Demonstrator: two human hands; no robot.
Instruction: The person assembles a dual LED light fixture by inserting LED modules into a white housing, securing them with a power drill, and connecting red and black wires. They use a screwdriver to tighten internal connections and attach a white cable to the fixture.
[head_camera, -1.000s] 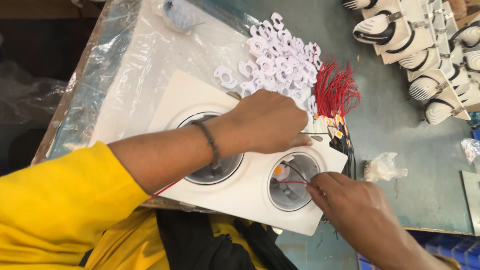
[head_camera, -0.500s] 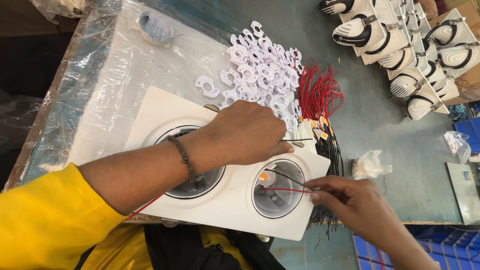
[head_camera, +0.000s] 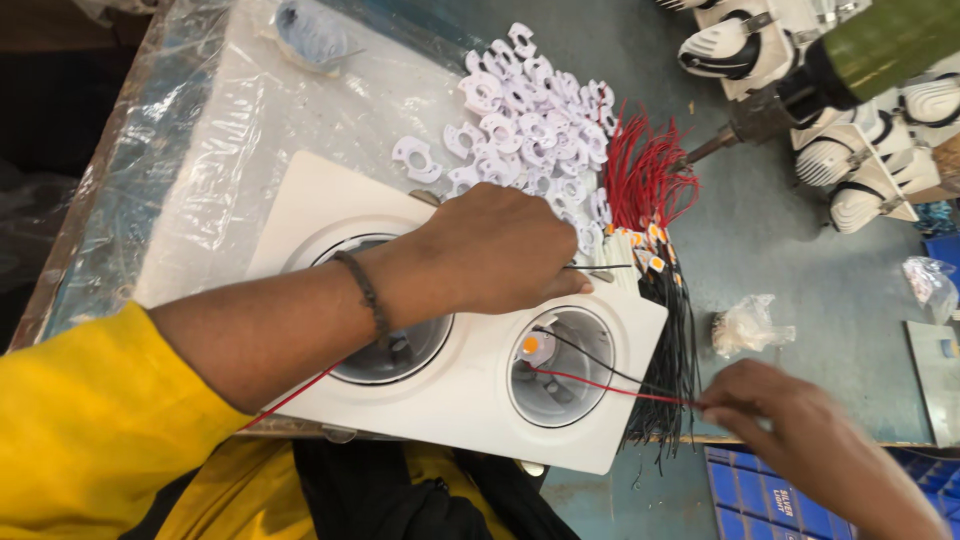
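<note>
Lamp housing (head_camera: 470, 400) under left hand (head_camera: 495, 250), fingers hidden, grip unclear; right hand (head_camera: 800, 430) fingers pinching wires (head_camera: 610, 385), chip seated, wires loose.

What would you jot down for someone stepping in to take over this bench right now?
Left hand: pressing on the white twin downlight housing, fingertips pinching a thin wire at its far edge.
Right hand: pinching the red and black wires running out of the right-hand cup.
Done: small LED chip sits in that cup.
Left: left cup's contents are hidden by the arm; white plastic rings and wired chips lie waiting.
</note>
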